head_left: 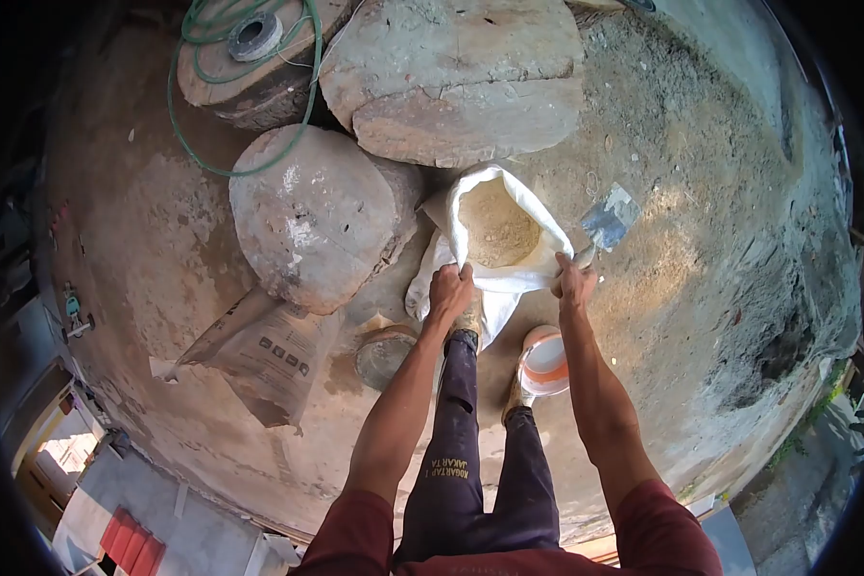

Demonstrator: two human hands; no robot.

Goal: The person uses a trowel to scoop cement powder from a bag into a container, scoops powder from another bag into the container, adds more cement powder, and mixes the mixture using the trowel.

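Observation:
A white sack (514,279) stands open-mouthed on the ground, with pale sandy powder (497,226) inside. My left hand (449,291) is closed on the near left part of its rim. On the right, my right hand (576,282) grips the rim's near right corner. Just beyond that hand lies a trowel, its flat metal blade (611,218) pointing away and its handle next to my fingers. My feet are close behind the sack.
Stone blocks (461,86) and a round slab (307,216) lie beyond and left. A green hose (174,125) loops over another block. Nearer are a brown paper bag (269,355), a round container (384,357) and an orange-and-white bucket (545,361).

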